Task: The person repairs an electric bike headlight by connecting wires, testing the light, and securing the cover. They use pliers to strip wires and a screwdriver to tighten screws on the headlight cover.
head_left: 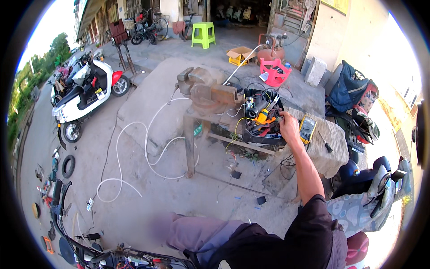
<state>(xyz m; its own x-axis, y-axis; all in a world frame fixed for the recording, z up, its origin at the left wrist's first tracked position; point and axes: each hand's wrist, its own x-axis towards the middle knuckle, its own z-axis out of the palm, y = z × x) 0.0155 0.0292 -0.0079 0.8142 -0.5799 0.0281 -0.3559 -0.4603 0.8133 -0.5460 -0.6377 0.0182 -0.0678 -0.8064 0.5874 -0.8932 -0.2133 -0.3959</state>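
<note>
My right hand (289, 127) is at the right side of a black tool tray (265, 138) full of tools and parts. Its fingers curl together over the tray's edge; what they hold, if anything, is too small to make out. Inside the tray lie a yellow-and-black tool (262, 117), orange-handled pliers (270, 121) and a dark cylinder (256, 109). Just right of the hand, a yellow multimeter (307, 128) rests on a stone slab (329, 150). My left hand is outside the picture.
A rusty bench vise (210, 92) is mounted on the metal stand left of the tray. White hose (118, 157) loops across the ground. A white scooter (87, 92) stands left, and a partly stripped vehicle with handlebars (58, 210) is near me. Another scooter (367, 193) stands right.
</note>
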